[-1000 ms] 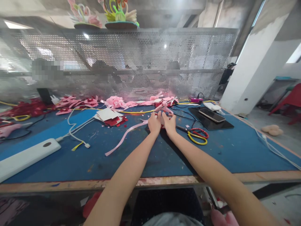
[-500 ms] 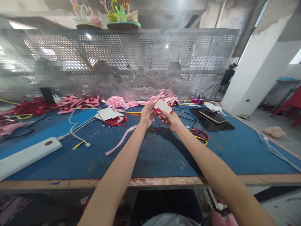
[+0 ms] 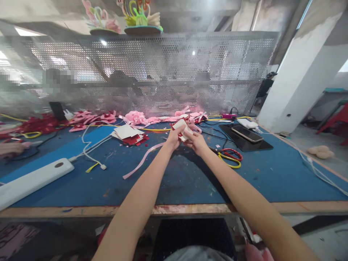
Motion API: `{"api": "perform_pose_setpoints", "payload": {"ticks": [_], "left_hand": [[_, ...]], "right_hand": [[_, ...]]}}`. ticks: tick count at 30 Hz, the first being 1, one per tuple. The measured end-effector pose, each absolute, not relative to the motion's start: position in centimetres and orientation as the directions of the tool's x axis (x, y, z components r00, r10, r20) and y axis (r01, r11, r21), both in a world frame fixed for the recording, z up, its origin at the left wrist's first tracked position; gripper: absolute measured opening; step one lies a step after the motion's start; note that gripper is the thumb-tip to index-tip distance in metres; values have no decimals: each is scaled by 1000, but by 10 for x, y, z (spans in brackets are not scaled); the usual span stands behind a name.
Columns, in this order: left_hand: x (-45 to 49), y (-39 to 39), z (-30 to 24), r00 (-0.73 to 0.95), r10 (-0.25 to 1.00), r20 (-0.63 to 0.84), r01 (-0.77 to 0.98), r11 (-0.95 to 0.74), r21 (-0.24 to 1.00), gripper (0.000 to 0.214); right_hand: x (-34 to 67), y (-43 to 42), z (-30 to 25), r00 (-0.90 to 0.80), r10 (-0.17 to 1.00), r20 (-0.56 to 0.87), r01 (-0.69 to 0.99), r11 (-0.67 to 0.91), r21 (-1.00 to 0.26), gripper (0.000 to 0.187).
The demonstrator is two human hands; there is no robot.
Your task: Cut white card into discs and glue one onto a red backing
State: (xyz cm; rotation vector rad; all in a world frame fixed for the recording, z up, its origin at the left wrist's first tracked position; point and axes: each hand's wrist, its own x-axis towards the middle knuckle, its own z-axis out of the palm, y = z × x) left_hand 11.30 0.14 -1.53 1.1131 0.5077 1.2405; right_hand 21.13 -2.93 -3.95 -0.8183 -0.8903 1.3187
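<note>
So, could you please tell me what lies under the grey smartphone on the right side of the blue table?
A black flat rectangular pad lies under the grey smartphone, resting on the blue table mat. Whatever is under the pad is covered.

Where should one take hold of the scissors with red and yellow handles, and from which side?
Grip the handle loops of the scissors, coming from above and from the right. They lie flat on the blue mat with the loops on the right and the blades pointing left, toward the right hand, which holds a red and white card together with the left hand.
</note>
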Motion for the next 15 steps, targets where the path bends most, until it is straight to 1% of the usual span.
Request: {"api": "perform_pose_setpoints", "payload": {"ticks": [4,7,9,12,15], "left_hand": [[104,-2,-13,411,891,191,-451,16,893,31],[101,-5,-12,470,865,176,-427,48,903,34],[104,-5,-13,470,862,189,-420,31,907,36],[112,-2,-17,402,889,220,-440,-23,898,39],[113,2,-21,398,894,207,-436,-14,900,39]], "right_hand": [[218,-30,-37,36,994,99,-339,105,-935,23],[219,-31,-34,33,989,142,-299,146,-943,21],[219,-30,-34,51,983,175,-289,182,-940,24],[219,-29,-35,80,974,213,-270,227,-936,32],[220,-28,-38,63,972,225,-225,233,-946,37]]}}
